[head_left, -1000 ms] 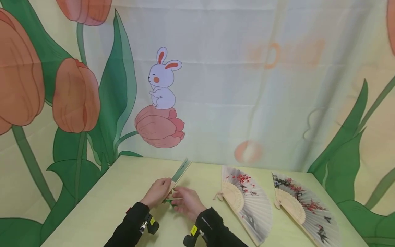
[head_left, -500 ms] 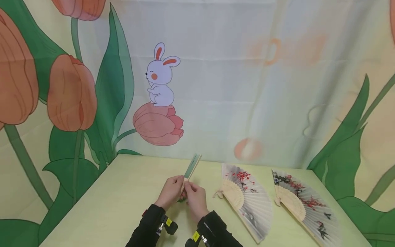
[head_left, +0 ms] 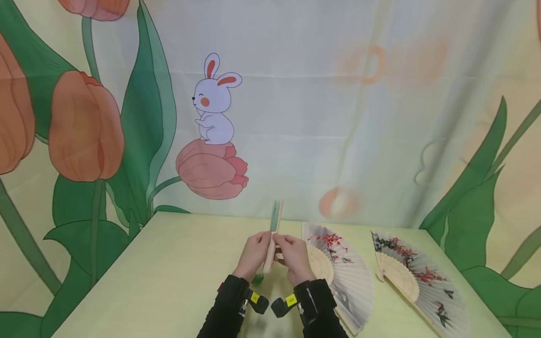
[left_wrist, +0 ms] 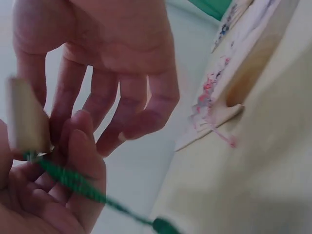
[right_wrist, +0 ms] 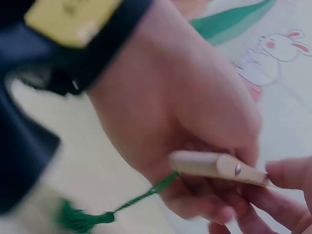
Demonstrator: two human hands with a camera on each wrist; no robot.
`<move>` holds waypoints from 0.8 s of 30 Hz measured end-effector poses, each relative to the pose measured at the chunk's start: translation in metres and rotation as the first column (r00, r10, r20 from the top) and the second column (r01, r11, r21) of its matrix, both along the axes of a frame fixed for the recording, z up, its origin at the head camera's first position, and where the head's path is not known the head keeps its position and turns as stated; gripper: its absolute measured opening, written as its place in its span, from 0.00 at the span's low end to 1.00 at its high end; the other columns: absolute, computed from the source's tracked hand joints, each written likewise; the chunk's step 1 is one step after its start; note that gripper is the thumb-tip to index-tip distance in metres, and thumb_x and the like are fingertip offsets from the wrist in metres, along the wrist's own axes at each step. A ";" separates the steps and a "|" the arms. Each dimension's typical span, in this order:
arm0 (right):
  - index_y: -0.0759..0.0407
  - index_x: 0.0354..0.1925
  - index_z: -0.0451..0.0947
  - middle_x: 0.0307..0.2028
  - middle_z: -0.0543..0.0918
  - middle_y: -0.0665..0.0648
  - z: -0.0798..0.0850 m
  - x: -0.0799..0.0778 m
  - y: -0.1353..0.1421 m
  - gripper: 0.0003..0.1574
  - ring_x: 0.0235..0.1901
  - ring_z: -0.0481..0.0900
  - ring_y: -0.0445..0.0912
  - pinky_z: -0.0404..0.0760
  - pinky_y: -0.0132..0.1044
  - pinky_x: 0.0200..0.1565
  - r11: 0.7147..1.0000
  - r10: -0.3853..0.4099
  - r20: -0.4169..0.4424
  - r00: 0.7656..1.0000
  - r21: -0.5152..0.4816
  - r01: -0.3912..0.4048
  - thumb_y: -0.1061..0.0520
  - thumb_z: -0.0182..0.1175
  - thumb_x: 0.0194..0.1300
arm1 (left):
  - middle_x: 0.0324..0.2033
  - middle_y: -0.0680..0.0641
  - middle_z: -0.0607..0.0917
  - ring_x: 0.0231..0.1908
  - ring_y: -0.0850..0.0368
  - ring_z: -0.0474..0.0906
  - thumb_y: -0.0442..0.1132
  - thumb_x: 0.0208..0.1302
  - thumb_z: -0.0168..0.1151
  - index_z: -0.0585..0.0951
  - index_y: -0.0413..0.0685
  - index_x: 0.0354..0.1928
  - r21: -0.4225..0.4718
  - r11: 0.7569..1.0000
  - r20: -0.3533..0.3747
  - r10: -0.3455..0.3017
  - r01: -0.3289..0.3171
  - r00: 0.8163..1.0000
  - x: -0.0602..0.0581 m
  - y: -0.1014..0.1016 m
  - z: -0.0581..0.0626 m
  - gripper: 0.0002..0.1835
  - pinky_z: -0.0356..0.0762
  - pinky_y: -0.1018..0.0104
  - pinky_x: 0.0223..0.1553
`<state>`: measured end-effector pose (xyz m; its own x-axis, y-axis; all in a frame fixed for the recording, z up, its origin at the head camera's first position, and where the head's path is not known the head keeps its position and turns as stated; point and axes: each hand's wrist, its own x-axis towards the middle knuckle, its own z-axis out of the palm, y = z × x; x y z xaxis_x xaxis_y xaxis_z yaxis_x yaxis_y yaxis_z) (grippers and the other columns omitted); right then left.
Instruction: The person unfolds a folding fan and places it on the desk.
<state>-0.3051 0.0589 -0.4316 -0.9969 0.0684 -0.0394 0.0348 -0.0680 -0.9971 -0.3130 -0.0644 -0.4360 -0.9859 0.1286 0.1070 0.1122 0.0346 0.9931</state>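
Note:
A folding fan, closed, with a green leaf and pale wooden sticks, is held up near the middle of the table. My left hand grips its wooden part from the left. From the right, my right hand pinches the same part between thumb and fingers. In the left wrist view the fan's wooden end lies between both hands, the right hand's other fingers loosely bent. A metal rivet shows on that end in the right wrist view. A green tassel dangles from it on a cord.
Two spread fans with flower prints lie on the table: the nearer fan beside my right hand, the other fan farther right. A cloth backdrop with tulips and a rabbit hangs behind the table.
The closed fan has moved right and turned from slanting to nearly upright. My right hand, earlier with loose fingers beside the fan, now pinches it. The view has shifted slightly.

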 end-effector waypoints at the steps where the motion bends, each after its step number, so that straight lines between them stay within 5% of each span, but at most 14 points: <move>1: 0.64 0.46 0.83 0.40 0.83 0.59 0.002 -0.001 0.004 0.21 0.36 0.80 0.48 0.80 0.45 0.39 1.000 0.020 0.000 1.000 0.000 -0.020 0.47 0.59 0.70 | 0.35 0.42 0.81 0.30 0.52 0.79 0.45 0.78 0.44 0.79 0.36 0.52 -0.003 1.000 0.000 -0.004 0.004 1.000 0.002 0.002 0.006 0.20 0.79 0.62 0.31; 7: 0.64 0.50 0.81 0.43 0.83 0.60 0.008 -0.010 0.027 0.25 0.40 0.81 0.51 0.79 0.47 0.43 0.998 0.049 0.035 0.998 -0.037 -0.047 0.45 0.59 0.69 | 0.30 0.45 0.81 0.28 0.53 0.77 0.41 0.78 0.45 0.82 0.34 0.47 -0.034 0.999 -0.017 -0.033 0.032 0.999 0.005 0.016 0.027 0.18 0.79 0.62 0.31; 14: 0.65 0.48 0.83 0.37 0.84 0.57 0.007 -0.018 0.039 0.23 0.34 0.80 0.49 0.78 0.39 0.35 1.000 -0.007 0.039 0.999 -0.001 0.008 0.46 0.60 0.69 | 0.20 0.48 0.77 0.19 0.59 0.73 0.45 0.76 0.49 0.82 0.36 0.40 0.014 1.000 -0.018 -0.027 0.028 0.999 -0.014 0.025 0.000 0.19 0.76 0.67 0.23; 19: 0.66 0.45 0.84 0.36 0.84 0.58 0.000 -0.018 0.041 0.21 0.35 0.81 0.50 0.80 0.41 0.35 0.999 -0.017 0.023 1.000 0.050 0.016 0.48 0.60 0.69 | 0.21 0.48 0.77 0.21 0.59 0.74 0.46 0.76 0.50 0.82 0.36 0.43 0.019 1.000 0.015 -0.015 0.014 1.000 -0.017 0.028 -0.014 0.19 0.75 0.69 0.24; 24: 0.69 0.46 0.83 0.37 0.83 0.58 -0.012 -0.013 0.047 0.21 0.32 0.82 0.47 0.80 0.39 0.32 0.999 -0.035 0.027 0.999 -0.004 0.035 0.50 0.60 0.70 | 0.22 0.47 0.78 0.22 0.58 0.74 0.45 0.76 0.50 0.82 0.37 0.43 -0.014 1.000 0.011 -0.016 0.016 1.000 -0.016 0.038 -0.025 0.18 0.76 0.67 0.23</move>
<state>-0.3180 0.1059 -0.4437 -0.9924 0.1032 -0.0666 0.0591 -0.0739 -0.9955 -0.3295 -0.0267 -0.4614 -0.9848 0.1460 0.0941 0.1019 0.0467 0.9937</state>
